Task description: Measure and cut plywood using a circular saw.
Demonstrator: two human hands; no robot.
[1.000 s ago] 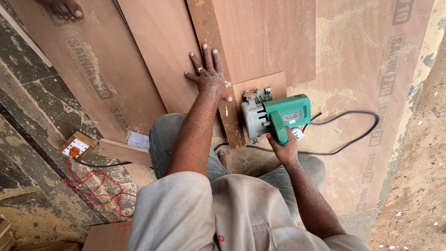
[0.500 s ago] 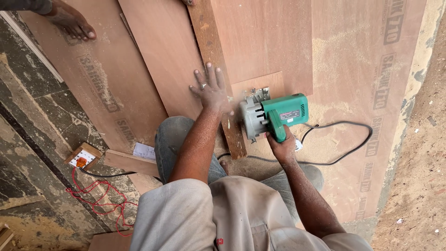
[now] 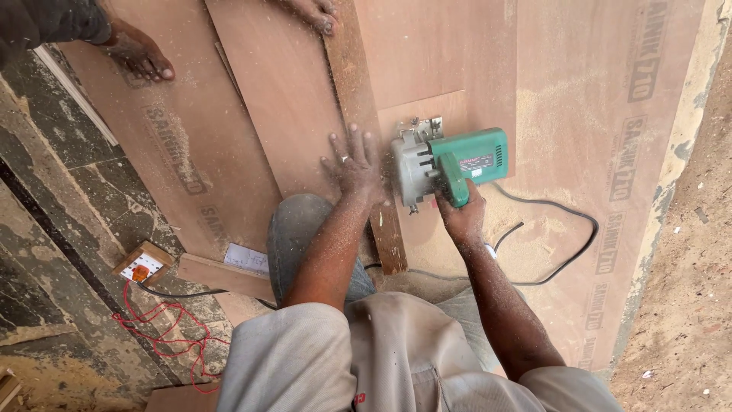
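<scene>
Open room: bare plywood sheet (image 3: 579, 99) runs far and right of the saw up to its long right edge, where a pale concrete strip (image 3: 690, 145) and sandy dirt ground (image 3: 705, 305) begin. Left edge of the boards meets dark stone flooring (image 3: 46, 198). Near side is blocked by the person's own knees and grey shirt.

Circular saw (image 3: 450, 164): green plastic motor body, grey metal guard and base plate, sitting on a smaller plywood offcut (image 3: 427, 114) mid-frame, just right of a narrow wood strip (image 3: 366, 145) that runs near to far. Black power cord (image 3: 564, 236) loops on the sheet to the right and near. Fine sawdust lies around the saw and in a pale drift on the sheet.

Right hand (image 3: 460, 214) wraps the green handle, fingers curled tight around it. Left hand (image 3: 352, 164) lies flat on the strip and the board beside it, fingers spread, dusted with sawdust, just left of the saw guard.

Far left, another person's bare foot (image 3: 141, 57) stands on a plywood board (image 3: 183, 145); a second foot (image 3: 313, 11) shows at the far edge. Near left, a wooden socket box (image 3: 142, 263) with red wire (image 3: 164, 328) on the stone.
</scene>
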